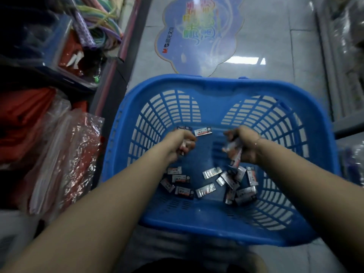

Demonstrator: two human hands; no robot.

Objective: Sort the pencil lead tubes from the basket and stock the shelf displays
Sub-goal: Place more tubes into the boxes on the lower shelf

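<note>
A blue plastic basket (212, 89) stands on the floor in front of me. Several small wrapped pencil lead tubes (209, 173) lie scattered on its bottom, mostly toward the near side. One more tube (202, 132) lies farther back, just beyond my left hand. My left hand (180, 143) is inside the basket, closed around a few tubes. My right hand (243, 145) is also inside it, closed on a small bunch of tubes that stick out below the fingers.
Shelving on the left holds red goods in clear plastic bags (65, 154), a clear bin (49, 48) and coloured cords (102, 18). A blue cloud-shaped floor sticker (199, 34) lies beyond the basket. Another shelf unit (342, 56) runs along the right.
</note>
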